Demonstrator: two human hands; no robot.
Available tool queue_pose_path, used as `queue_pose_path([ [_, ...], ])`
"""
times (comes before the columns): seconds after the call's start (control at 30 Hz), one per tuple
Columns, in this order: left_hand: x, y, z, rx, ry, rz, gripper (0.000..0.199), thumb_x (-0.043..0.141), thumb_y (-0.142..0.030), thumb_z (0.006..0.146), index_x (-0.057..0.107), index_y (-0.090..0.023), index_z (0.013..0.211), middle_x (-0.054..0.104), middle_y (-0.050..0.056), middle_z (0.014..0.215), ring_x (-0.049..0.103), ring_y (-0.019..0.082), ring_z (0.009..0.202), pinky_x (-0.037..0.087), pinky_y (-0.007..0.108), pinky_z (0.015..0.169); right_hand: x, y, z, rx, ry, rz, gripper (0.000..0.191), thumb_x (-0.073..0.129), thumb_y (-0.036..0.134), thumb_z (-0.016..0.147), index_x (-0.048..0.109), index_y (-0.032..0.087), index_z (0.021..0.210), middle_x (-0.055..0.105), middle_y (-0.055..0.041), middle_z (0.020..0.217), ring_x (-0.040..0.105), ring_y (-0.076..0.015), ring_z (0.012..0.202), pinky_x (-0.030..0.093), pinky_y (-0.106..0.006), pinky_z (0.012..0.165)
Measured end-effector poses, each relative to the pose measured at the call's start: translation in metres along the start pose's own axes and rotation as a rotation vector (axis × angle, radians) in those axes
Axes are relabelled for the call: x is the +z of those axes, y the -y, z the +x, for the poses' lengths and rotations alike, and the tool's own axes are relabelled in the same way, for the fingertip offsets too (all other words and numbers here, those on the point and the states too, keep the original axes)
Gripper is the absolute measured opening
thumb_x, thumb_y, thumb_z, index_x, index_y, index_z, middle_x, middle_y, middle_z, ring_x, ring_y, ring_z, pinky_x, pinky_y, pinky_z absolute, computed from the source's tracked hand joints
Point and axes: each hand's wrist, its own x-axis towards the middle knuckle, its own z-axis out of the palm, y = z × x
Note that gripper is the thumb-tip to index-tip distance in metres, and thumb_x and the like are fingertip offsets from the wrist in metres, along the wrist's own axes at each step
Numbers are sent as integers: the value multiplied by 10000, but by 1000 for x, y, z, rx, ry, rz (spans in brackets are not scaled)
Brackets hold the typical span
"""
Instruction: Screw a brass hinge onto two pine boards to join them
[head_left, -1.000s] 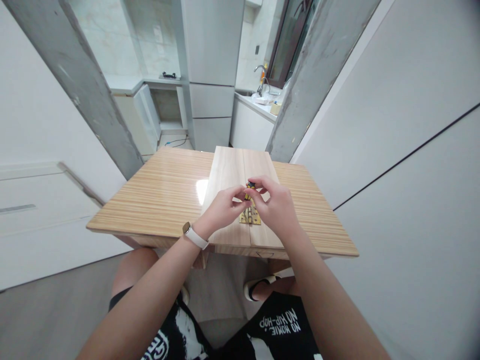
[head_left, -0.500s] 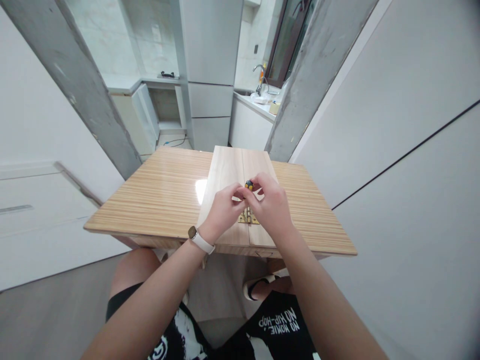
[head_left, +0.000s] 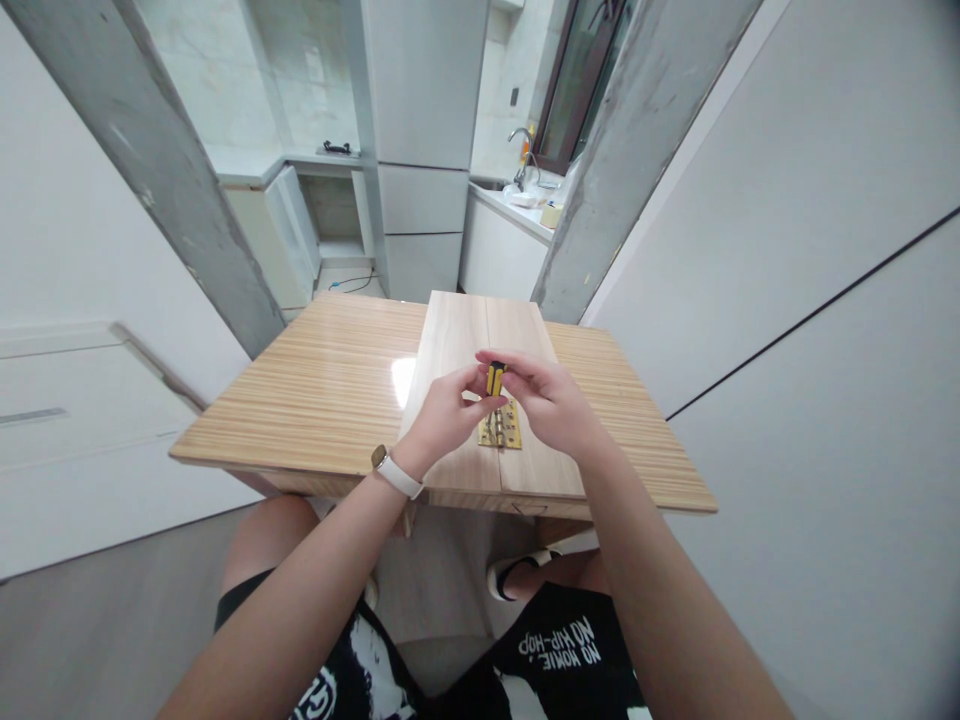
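A short screwdriver with a yellow-and-black handle is held up between my two hands over the boards. My left hand, wearing a watch with a white strap, pinches it from the left side. From the right, my right hand has its thumb against the handle and its index finger reaching over the top. Below them lies a brass hinge across the seam of two pale wooden boards, with small screws on it. The screwdriver's tip is hidden.
The boards rest on a wood-grain table; its front edge is close to my knees. A white panel rises at the right. Beyond the table are a grey cabinet and a sink tap.
The screwdriver has turned so its handle shows more upright. My right hand has shifted right and its fingers have straightened; more of the hinge is uncovered.
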Motion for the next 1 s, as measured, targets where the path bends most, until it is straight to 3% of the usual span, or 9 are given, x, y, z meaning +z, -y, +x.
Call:
queue_pose_path([
  [0.27,-5,-2,-2,-28,32,43,162,758,-293,901,695,-181,1000,731,46,950,698,191,917,596,275,733,9,-4,-1,13,-131,-26,245,619,213,940,771,253,1129,804,-44,1145,744,-230,1086,573,-434,1003],
  [0.53,1,-6,-4,24,9,28,180,757,-327,921,672,-185,991,723,31,967,703,158,902,627,277,794,14,3,-8,-31,-252,-194,210,636,181,920,731,252,1093,786,-30,1064,727,-212,977,562,-387,914],
  [0.8,8,-9,-4,19,-109,108,154,766,-277,897,645,-183,922,709,21,881,713,157,824,607,257,712,20,7,-9,-6,-352,-254,126,683,223,907,698,251,1029,762,-32,985,707,-226,947,552,-375,866],
  [1.0,1,-7,1,55,26,97,115,707,-293,952,668,-187,974,730,51,958,725,191,929,614,278,748,23,6,-5,-1,-421,-263,147,754,304,881,619,246,885,702,-12,893,670,-206,857,541,-354,814],
])
